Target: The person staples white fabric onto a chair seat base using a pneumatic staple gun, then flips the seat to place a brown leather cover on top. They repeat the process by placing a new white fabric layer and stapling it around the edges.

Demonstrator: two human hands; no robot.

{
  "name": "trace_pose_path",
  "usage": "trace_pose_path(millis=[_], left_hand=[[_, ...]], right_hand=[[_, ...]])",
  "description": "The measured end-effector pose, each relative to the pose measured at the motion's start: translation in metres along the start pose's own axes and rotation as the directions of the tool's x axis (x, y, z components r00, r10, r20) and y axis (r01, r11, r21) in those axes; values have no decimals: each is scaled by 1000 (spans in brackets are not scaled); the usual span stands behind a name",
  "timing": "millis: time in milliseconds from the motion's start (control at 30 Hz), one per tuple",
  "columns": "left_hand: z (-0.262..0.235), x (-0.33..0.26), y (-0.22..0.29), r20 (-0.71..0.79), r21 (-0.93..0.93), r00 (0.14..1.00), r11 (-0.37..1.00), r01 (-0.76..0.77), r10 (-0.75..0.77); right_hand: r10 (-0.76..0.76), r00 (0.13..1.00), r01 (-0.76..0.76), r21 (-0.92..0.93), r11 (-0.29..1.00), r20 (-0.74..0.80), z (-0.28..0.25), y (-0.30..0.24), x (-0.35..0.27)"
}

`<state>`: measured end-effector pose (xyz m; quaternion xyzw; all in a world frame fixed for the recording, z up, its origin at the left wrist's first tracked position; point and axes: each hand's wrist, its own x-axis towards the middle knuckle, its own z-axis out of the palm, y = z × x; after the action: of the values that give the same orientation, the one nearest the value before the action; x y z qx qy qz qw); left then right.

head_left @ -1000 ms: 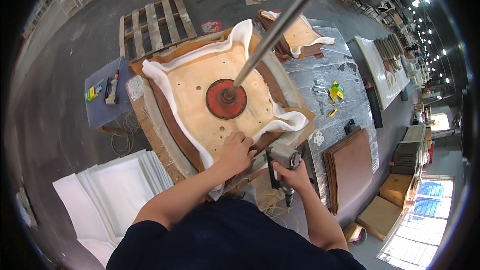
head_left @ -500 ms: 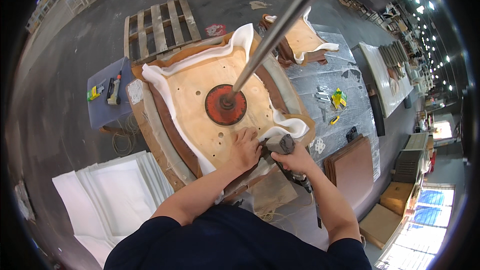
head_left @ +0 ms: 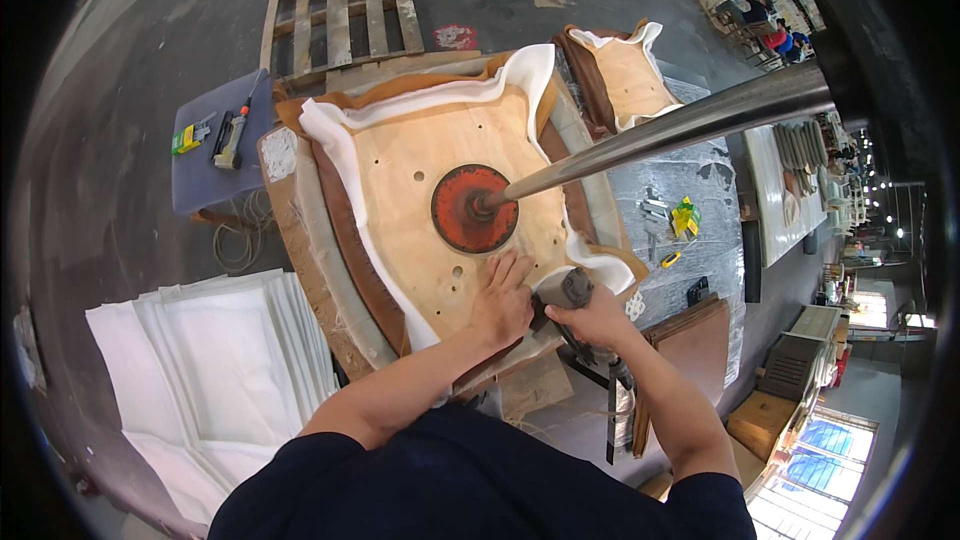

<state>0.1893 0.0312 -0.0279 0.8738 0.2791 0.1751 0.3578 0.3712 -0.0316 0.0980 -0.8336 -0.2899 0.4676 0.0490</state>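
Panel (head_left: 395, 230): pale wood, nearly square and dotted with small holes, lying flat in front of the person, beneath a disc and within a rim of padding.
Disc (head_left: 455, 232): red, round, dark at the edge, resting against the middle of the panel.
Rod (head_left: 660, 128): shiny metal, slanting from the disc toward the upper right.
Padding (head_left: 330, 145): white, thick, folded up around the panel's border, standing up highest at the far right corner.
Cover (head_left: 352, 230): brown, showing outside the padding along the left side.
Left hand (head_left: 503, 302): palm down on the panel's near edge, fingers spread toward the disc; whether the thumb pinches anything is hidden.
Right hand (head_left: 592, 318): wrapped around the handle of a staple gun (head_left: 566, 287), whose head sits at the near right edge, just beside the left hand; contact with the cover cannot be made out.
Left side: a small blue-grey table (head_left: 190, 190) bearing a second tool (head_left: 230, 143) and a yellow-green box (head_left: 186, 140); nearer, a stack of white sheets (head_left: 215, 350).
Right side: a plastic-wrapped table (head_left: 715, 240) with a yellow knife (head_left: 671, 260) and a stack of brown sheets (head_left: 692, 345).
Far side: a wooden pallet (head_left: 340, 25) on the floor.
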Motion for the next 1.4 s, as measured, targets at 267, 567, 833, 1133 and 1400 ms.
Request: trace_pose_path(millis=[267, 567, 833, 1133, 1400], left_hand=[[-14, -7, -6, 26, 71, 999, 996, -46, 44], [-6, -10, -9, -44, 60, 997, 997, -57, 60], [-16, -20, -12, 34, 50, 998, 997, -52, 50], [-15, -20, -16, 69, 57, 998, 998, -19, 15], [-26, -36, -15, 32, 29, 999, 999, 14, -15]], right_hand=[[-23, 998, 17, 103, 995, 59, -6, -3, -12], [-63, 998, 64, 111, 992, -12, 12, -8, -10], [-88, 996, 90, 174, 981, -17, 15, -4, -19], [-25, 999, 29, 103, 994, -37, 26, -21, -26], [-92, 995, 83, 180, 980, 44, 28, -11, -31]])
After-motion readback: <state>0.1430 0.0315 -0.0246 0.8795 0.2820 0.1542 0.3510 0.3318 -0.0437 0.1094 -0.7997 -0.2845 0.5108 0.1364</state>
